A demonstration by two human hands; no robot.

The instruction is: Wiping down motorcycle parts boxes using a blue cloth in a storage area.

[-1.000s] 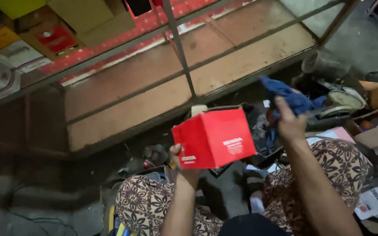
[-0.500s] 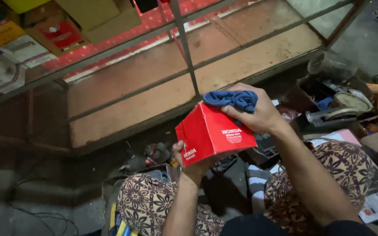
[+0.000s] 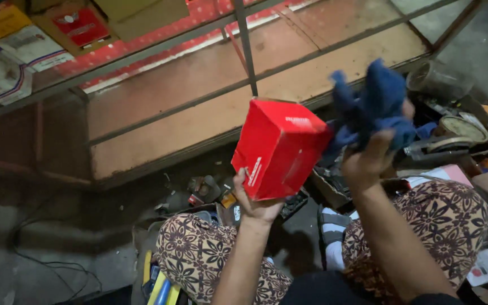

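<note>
My left hand (image 3: 258, 202) grips a red cardboard box (image 3: 278, 147) from below and holds it up, tilted, in front of me. My right hand (image 3: 371, 155) is raised just to the right of the box and clutches a crumpled blue cloth (image 3: 371, 104). The cloth hangs beside the box's right face, close to it or just touching. Both forearms rise from my lap, over knees in brown flower-patterned trousers (image 3: 199, 254).
A glass-and-metal display case (image 3: 244, 51) with wooden shelves stands ahead, holding boxes and printed cards at its top left. Cluttered parts, a round metal tin (image 3: 461, 129) and cardboard lie on the floor to the right. Small items and cables sit on the dark floor at left.
My right hand has lifted the blue cloth off the top of the box and moved it to the right. The box has turned in my left hand.
</note>
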